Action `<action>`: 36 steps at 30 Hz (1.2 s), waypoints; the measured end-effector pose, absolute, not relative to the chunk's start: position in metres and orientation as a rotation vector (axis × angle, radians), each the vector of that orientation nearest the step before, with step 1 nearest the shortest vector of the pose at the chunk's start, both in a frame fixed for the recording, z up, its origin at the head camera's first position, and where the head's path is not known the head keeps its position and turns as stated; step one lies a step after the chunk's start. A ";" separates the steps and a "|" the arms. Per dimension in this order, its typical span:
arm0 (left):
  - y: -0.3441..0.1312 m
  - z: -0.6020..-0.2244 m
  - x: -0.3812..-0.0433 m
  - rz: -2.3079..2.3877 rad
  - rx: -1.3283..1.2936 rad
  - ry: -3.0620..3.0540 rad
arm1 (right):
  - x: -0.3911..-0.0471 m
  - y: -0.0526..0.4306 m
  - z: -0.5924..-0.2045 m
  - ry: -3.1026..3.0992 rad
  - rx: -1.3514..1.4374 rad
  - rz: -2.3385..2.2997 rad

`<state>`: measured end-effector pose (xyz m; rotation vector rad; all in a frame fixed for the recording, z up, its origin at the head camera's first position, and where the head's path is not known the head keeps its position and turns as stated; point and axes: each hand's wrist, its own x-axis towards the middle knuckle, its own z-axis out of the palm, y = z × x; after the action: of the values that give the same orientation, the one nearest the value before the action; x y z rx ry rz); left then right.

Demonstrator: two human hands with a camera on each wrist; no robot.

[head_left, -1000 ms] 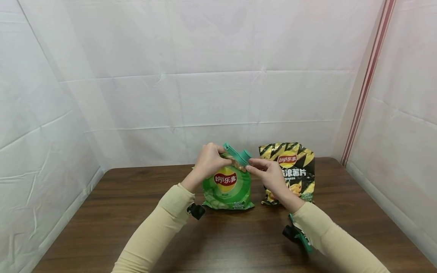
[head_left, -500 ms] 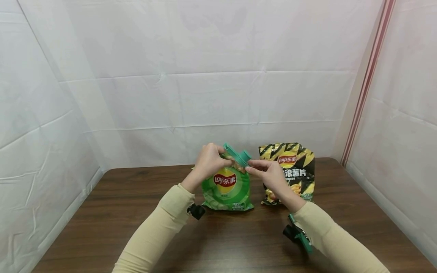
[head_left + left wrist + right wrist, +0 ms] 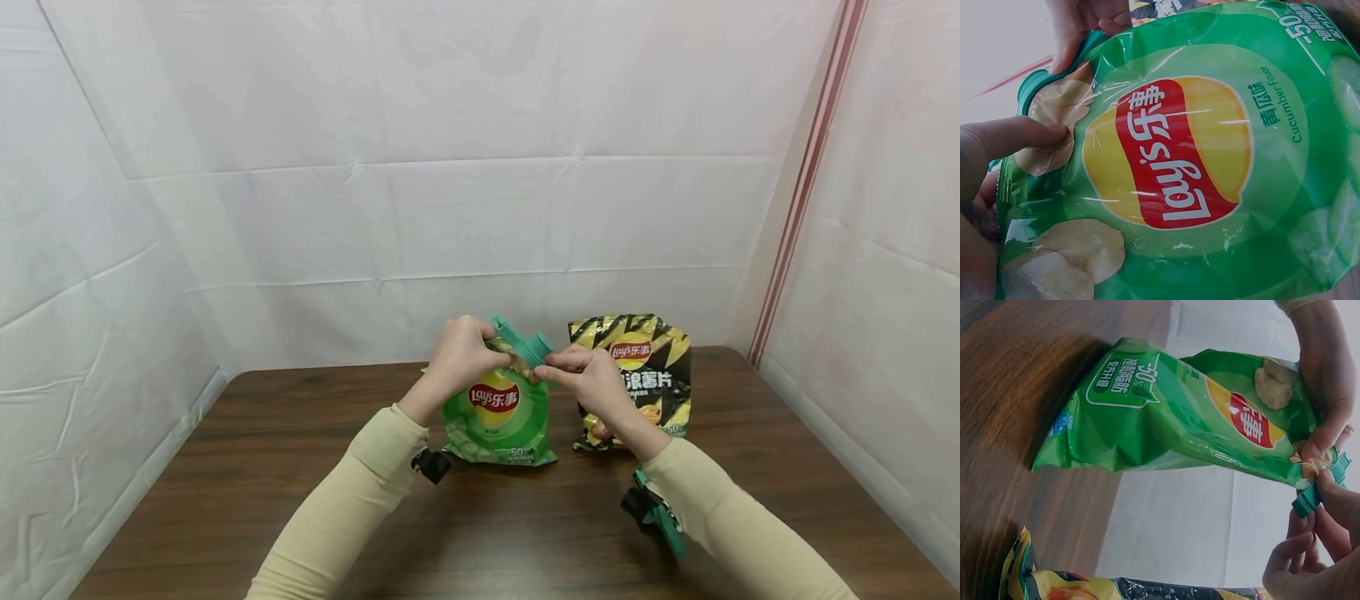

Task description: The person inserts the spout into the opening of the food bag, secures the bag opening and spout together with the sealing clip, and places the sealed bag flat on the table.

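A green cucumber-flavour Lay's chip bag (image 3: 491, 432) stands upright on the table. My left hand (image 3: 459, 358) grips its top edge, thumb on the front, as the left wrist view shows. A teal bag clip (image 3: 519, 340) with a round spout-like part lies slanted along the right of that edge. My right hand (image 3: 597, 387) pinches the clip's lower right end between thumb and fingers. In the right wrist view, the clip (image 3: 1307, 500) sits against the bag's top. Whether it is fastened all along, I cannot tell.
A black and yellow Lay's bag (image 3: 666, 375) stands right of the green one, partly behind my right hand. Another green clip (image 3: 666, 529) lies on the brown wooden table (image 3: 300, 467), partly covered by the right wrist camera. White sheeting (image 3: 465, 217) encloses the back and sides.
My right thumb and fingers have shifted slightly left along the clip. The green bag's lower part has swung very slightly. The left hand has barely moved.
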<state>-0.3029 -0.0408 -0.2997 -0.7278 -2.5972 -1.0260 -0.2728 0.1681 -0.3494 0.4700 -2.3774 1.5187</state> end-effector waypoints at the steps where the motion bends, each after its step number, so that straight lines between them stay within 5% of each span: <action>1: -0.041 -0.300 -0.303 -1.027 -0.730 -2.598 | -0.273 0.168 -0.349 -2.373 0.470 1.517; 36: -0.051 -0.278 -0.299 -1.465 -0.740 -2.533 | -0.262 0.159 -0.343 -2.317 0.511 1.494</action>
<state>-0.2993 -0.0511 -0.2781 -0.7399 -2.5332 -1.4654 -0.2616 0.1591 -0.3427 0.5106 -2.3172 1.4938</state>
